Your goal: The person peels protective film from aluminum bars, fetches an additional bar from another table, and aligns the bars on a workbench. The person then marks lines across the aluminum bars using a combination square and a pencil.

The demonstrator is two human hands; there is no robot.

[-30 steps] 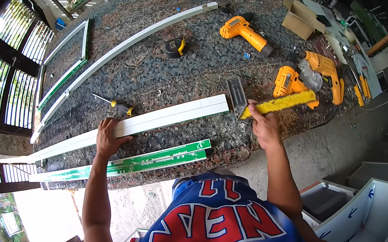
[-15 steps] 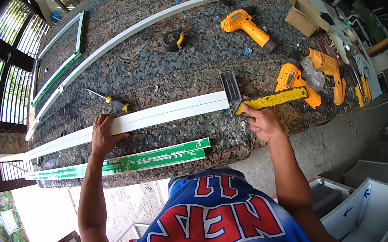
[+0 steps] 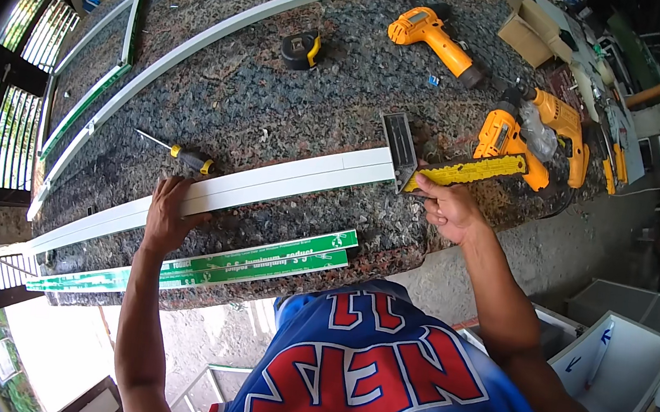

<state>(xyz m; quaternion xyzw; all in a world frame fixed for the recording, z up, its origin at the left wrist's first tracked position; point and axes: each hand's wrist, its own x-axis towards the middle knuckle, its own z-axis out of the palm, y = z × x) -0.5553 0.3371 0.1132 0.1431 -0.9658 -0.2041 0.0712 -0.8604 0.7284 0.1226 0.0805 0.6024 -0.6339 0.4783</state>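
Observation:
A long white metal profile (image 3: pixel 291 184) with a thin line along its length lies across the worktable. My left hand (image 3: pixel 169 214) grips it partway along, fingers over the far edge and thumb on the near side. At its right end sits a try square (image 3: pixel 472 170), its grey stock against the bar's end and its worn yellow blade pointing right. My right hand (image 3: pixel 450 209) pinches the square near the corner where blade and stock meet. A yellow-and-black screwdriver (image 3: pixel 193 160) rests just beyond my left hand. Green-filmed profiles (image 3: pixel 265 257) lie on the near side.
Beyond the bar are a tape measure (image 3: pixel 300 50), another long white profile (image 3: pixel 229 24) and a frame piece (image 3: pixel 83 119). Orange drills (image 3: pixel 435 41) and a cardboard box (image 3: pixel 534 33) stand at the far right. A white open cabinet (image 3: pixel 618 361) is right of the table.
The view has shifted slightly, so the table's things appear a little higher. Both hands keep their holds on the profile and the try square.

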